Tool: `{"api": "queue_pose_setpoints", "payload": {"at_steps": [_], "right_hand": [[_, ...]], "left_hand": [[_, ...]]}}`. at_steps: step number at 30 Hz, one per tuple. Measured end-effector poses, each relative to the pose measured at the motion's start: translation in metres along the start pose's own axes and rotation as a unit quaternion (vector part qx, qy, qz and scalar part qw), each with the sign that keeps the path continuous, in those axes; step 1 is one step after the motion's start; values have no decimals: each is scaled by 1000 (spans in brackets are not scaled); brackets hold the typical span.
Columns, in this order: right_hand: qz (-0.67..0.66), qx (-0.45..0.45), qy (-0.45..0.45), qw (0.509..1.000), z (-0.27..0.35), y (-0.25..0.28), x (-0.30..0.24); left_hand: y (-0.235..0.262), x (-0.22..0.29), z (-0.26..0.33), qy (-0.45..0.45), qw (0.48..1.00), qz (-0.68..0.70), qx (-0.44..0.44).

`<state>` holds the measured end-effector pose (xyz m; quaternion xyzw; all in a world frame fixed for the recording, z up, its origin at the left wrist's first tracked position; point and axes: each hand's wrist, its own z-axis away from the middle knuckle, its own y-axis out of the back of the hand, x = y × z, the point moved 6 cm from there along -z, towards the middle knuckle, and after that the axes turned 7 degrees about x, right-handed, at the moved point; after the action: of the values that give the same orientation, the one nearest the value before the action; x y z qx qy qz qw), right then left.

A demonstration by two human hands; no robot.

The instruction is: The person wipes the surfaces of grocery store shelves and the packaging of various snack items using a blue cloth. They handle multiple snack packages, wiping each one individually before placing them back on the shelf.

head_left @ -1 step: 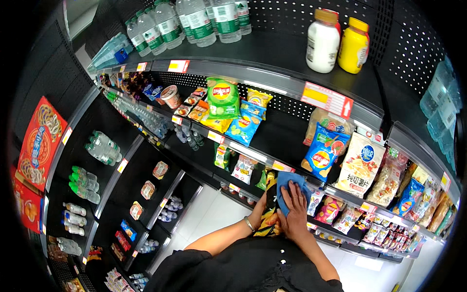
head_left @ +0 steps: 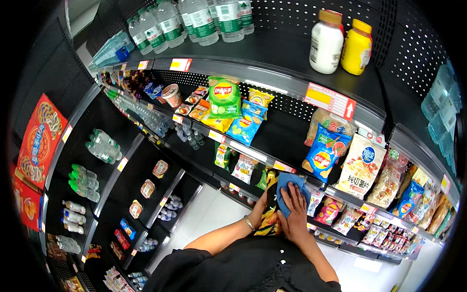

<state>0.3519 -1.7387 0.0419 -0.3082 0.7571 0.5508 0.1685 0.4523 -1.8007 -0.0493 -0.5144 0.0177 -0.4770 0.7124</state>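
Close in front of my body, my left hand [head_left: 258,214] is closed on the left side of a black and yellow snack bag [head_left: 269,220]. My right hand [head_left: 295,215] presses a folded blue cloth [head_left: 286,181] against the bag's front, its fingers lying over the cloth. Hands and cloth cover much of the bag. Just beyond them runs the front edge of a shelf, where a blue chip bag [head_left: 325,158] and a tall cream-coloured snack bag [head_left: 361,165] stand to the right.
Green, blue and yellow chip bags, including a green one [head_left: 224,97], stand on the middle shelf. Water bottles [head_left: 202,22], a white bottle [head_left: 326,43] and a yellow bottle [head_left: 356,47] are on the top shelf. Side shelves at left hold bottles [head_left: 103,146]; pale floor [head_left: 209,209] lies below.
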Motion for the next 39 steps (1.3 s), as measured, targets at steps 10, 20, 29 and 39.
{"api": "queue_pose_setpoints", "payload": {"at_steps": [10, 20, 29, 39], "right_hand": [[30, -18, 65, 997, -15, 3, -29], [52, 57, -26, 997, -42, 16, 38], [-10, 1, -35, 999, 15, 12, 5], [29, -27, 120, 992, -9, 13, -21]], "left_hand": [[5, -2, -21, 61, 979, 63, -186], [-29, 1, 11, -19, 998, -24, -56], [4, 12, -13, 17, 994, 67, -79], [-25, -23, -6, 85, 992, 29, -88]]}}
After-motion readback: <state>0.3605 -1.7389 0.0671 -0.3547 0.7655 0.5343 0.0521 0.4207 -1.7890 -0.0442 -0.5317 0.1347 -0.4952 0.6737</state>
